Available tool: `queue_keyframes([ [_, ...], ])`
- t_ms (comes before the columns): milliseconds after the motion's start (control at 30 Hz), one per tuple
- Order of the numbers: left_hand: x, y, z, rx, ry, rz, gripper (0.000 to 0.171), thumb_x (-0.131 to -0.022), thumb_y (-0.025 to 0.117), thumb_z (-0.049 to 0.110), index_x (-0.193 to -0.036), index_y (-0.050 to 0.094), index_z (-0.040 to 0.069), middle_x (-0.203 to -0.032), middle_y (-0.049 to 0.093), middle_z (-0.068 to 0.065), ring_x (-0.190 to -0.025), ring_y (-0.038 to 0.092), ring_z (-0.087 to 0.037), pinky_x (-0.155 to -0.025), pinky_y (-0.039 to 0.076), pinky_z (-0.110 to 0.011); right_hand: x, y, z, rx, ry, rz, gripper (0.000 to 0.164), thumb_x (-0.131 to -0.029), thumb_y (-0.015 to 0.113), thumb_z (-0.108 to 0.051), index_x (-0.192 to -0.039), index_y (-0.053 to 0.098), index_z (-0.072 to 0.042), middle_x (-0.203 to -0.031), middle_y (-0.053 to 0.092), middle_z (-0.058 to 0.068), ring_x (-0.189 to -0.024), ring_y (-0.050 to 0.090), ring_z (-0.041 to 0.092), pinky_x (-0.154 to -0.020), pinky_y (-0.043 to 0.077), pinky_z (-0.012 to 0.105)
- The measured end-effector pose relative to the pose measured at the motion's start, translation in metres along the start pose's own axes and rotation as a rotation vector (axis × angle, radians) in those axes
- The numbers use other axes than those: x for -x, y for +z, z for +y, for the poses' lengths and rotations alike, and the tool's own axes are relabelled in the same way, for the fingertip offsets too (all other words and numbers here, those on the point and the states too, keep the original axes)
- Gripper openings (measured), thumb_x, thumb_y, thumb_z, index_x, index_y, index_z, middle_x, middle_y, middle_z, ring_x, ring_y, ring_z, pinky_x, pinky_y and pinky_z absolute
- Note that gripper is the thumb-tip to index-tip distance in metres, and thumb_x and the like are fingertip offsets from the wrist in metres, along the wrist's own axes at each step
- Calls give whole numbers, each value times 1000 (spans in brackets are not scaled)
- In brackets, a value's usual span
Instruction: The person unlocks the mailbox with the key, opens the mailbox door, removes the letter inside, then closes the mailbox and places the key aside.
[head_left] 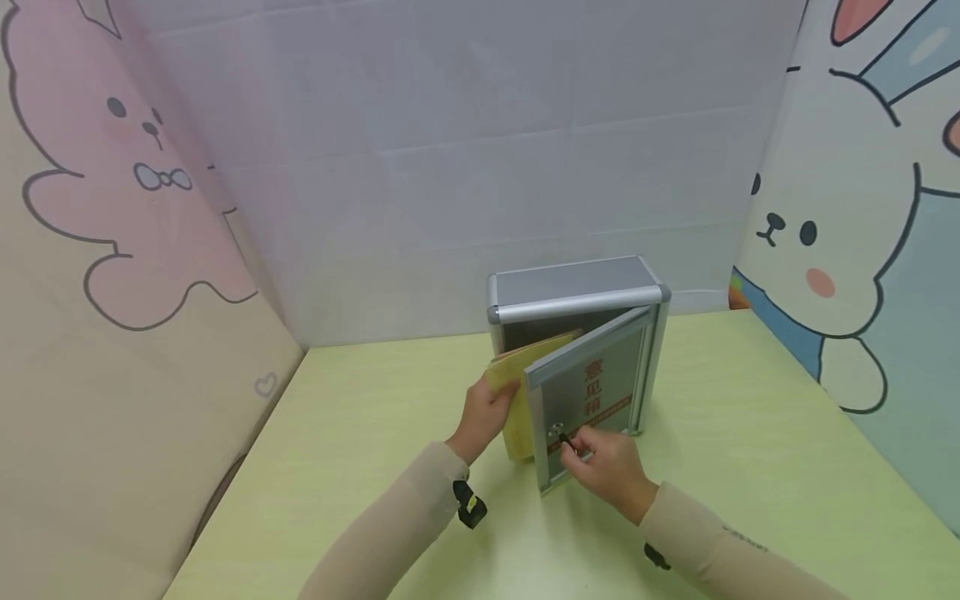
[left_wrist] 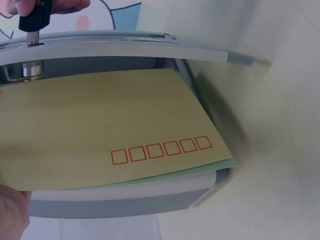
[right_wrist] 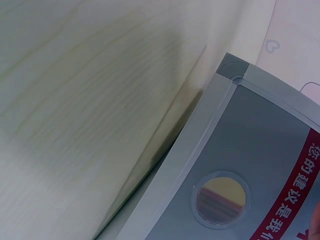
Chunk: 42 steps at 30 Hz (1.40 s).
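A grey metal suggestion box (head_left: 577, 283) stands upright on the table, its front door (head_left: 607, 375) swung partway out. My left hand (head_left: 482, 414) grips a stack of yellow-brown envelopes (head_left: 519, 429) by its near edge, with the stack reaching partly into the box opening. In the left wrist view, the top envelope (left_wrist: 100, 120) shows a row of red squares, and a green edge peeks from beneath. At the door lock, my right hand (head_left: 611, 467) pinches a key with a black head (left_wrist: 35, 19). Behind the door is a metal latch (left_wrist: 31, 71).
The pale yellow-green table (head_left: 390, 392) runs up to a white back wall (head_left: 450, 167). Side walls carry a pink cartoon animal (head_left: 127, 208) and a white rabbit (head_left: 840, 233). A round window (right_wrist: 221, 202) sits in the door's panel.
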<state>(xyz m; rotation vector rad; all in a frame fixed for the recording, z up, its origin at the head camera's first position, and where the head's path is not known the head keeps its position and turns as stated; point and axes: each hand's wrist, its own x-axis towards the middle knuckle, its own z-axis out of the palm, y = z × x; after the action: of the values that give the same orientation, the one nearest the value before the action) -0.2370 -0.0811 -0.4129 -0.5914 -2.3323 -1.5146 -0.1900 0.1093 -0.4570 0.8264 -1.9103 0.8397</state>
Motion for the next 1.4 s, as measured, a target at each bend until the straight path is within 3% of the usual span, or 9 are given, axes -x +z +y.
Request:
queue_keyframes([
  [100,4,-5,-1,22,-36,-22,22,-96,56,8,-109,55,-10,-91,65,-23,-78,67,-34,-65,55,-35,-1,0,0,9,-11,4,29,-87,49,-23,-59,50,-14,-49,52,-7,-42,34,-5,-39,27,12],
  [267,13,-11,-3,42,-39,-24,24,-96,55,4,-114,54,-11,-95,65,-25,-83,66,-37,-67,55,-43,-1,1,0,13,-24,18,30,-89,47,-24,-60,50,-15,-49,50,-8,-43,32,-6,-39,26,12],
  [500,22,-21,-2,12,-50,-40,20,-95,55,4,-108,55,-12,-89,65,-24,-77,67,-36,-64,55,-34,-3,0,-2,9,-27,17,29,-88,48,-24,-60,49,-16,-48,46,-10,-45,28,-8,-39,23,11],
  [800,28,-39,-6,15,-83,0,22,-96,54,4,-111,54,-12,-96,65,-29,-82,67,-41,-68,56,-39,-5,1,-1,3,-26,3,26,-85,49,-22,-60,50,-15,-47,47,-9,-44,28,-7,-39,23,11],
  [1200,33,-58,-11,67,-150,2,24,-96,52,0,-115,52,-14,-101,63,-31,-85,66,-43,-71,56,-39,-8,2,1,-15,-34,-5,22,-81,52,-20,-60,52,-14,-47,48,-8,-41,31,-4,-38,24,12],
  [1400,40,-64,-13,91,-198,7,25,-97,51,2,-117,51,-13,-100,63,-30,-86,66,-41,-72,55,-39,-5,1,-1,-19,8,-32,20,-79,54,-19,-60,52,-14,-47,46,-9,-44,29,-6,-38,23,12],
])
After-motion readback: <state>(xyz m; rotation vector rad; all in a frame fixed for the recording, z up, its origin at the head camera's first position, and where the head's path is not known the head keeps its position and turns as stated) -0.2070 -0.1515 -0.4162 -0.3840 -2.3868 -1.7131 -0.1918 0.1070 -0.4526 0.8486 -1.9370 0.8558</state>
